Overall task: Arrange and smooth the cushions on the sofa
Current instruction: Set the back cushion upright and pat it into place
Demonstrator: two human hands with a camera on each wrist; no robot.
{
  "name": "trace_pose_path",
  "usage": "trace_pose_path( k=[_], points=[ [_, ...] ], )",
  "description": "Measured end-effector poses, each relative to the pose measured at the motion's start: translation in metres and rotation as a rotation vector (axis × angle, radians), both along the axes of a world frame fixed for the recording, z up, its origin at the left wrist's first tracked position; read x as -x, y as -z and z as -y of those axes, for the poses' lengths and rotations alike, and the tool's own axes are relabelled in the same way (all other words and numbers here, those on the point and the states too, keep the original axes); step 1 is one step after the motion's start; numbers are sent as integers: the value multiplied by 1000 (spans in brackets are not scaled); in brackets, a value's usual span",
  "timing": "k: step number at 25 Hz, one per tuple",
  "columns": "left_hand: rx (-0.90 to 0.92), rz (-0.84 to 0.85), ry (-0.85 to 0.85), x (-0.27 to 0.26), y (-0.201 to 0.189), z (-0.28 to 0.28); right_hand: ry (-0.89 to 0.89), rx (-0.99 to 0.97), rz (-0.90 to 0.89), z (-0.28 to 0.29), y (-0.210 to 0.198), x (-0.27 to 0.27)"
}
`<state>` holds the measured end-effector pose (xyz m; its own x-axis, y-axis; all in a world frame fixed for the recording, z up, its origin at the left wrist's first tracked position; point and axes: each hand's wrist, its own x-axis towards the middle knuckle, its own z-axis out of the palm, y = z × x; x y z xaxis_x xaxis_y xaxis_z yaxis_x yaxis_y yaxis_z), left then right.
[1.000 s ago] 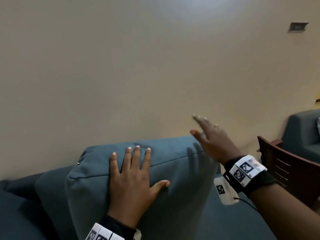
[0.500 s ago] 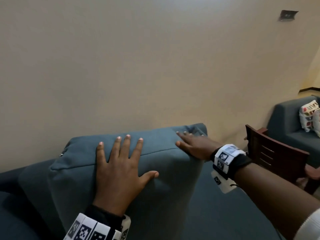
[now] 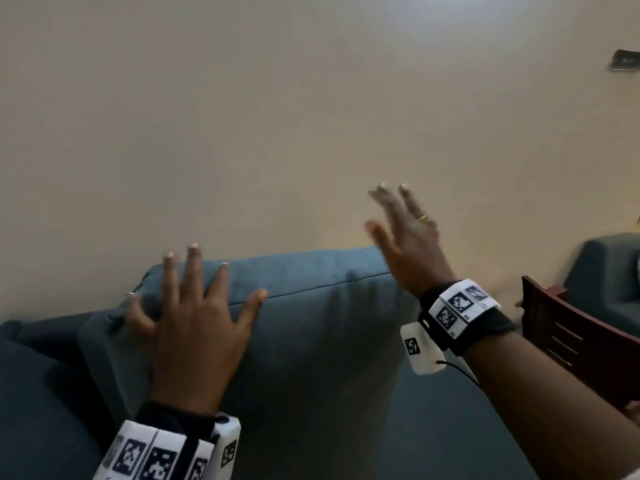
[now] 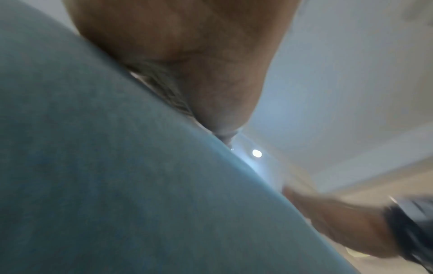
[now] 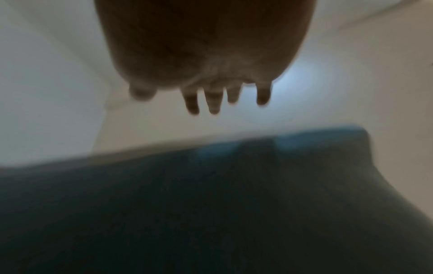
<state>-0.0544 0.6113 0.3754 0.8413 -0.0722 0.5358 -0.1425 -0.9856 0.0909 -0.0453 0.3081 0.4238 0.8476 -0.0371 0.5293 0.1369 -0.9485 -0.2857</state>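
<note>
A blue-grey back cushion (image 3: 311,327) stands upright on the sofa seat (image 3: 433,427) against the beige wall. My left hand (image 3: 194,313) lies flat on the cushion's upper left front, fingers spread and straight, fingertips over the top edge. In the left wrist view the palm (image 4: 187,55) presses the cushion fabric (image 4: 117,185). My right hand (image 3: 401,237) is raised above the cushion's top right corner, fingers spread, touching nothing. The right wrist view shows its straight fingers (image 5: 213,100) in the air over the blurred cushion (image 5: 234,185).
A second sofa cushion (image 3: 41,393) sits at the lower left. A dark red wooden chair (image 3: 581,341) stands just right of the sofa. Another blue-grey armchair (image 3: 609,271) is at the far right. A small dark plate (image 3: 625,59) hangs high on the wall.
My right hand came down onto the cushion's top right corner half a second ago and has now lifted off it again. The left hand has stayed flat on the cushion.
</note>
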Motion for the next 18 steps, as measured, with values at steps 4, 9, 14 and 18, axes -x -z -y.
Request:
trace_pose_path(
  k=[4,9,14,18],
  points=[
    [70,-107,-113,-9,9,-41,-70,114,-318,-34,4,-24],
    [236,15,35,-19,14,-83,-280,414,-322,-118,14,-25],
    [718,-37,132,-29,38,-117,-177,-77,111,-141,-36,-44],
    [703,-29,252,-35,46,-129,-371,374,-427,-182,-2,-53]
  ],
)
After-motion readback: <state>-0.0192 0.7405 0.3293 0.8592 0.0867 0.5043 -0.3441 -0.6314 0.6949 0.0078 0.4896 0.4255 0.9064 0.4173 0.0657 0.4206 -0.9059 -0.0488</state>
